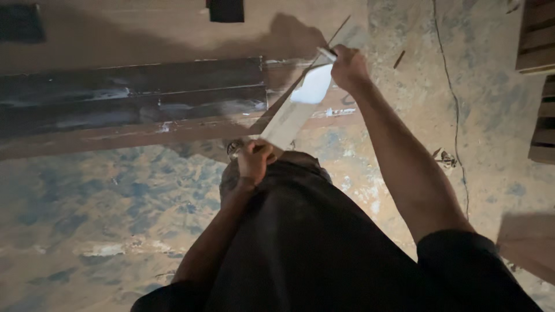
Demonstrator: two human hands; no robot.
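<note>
Floor (115,219): mottled concrete, stained grey-blue and tan, filled most of the view. A thin crack or cord (457,115) ran near-to-far down the right side.

Beam (133,98): 1 long dark member lay across the far left, with white smears along its upper face. As a judgement, the smeared stretch looked already coated. The reddish-brown edge (115,138) nearer the person looked bare, so work appeared partly done; how much was left could not be told.

Plank (289,118): 1 pale narrow board ran diagonally from centre up to the right, its near end over the beam's right end.

Right hand (348,66): far right of centre, fingers clenched around a white flat tool (313,86), possibly a wide brush or scraper, resting against the plank's far part.

Left hand (254,162): centre, fingers closed on the plank's near end, steadying it.

Surroundings: wooden slats (540,86) at far right edge; 1 dark square (226,10) at top; small debris (445,157) on the floor. The person's dark clothing (312,248) blocked the near floor. Dim light hid detail.
</note>
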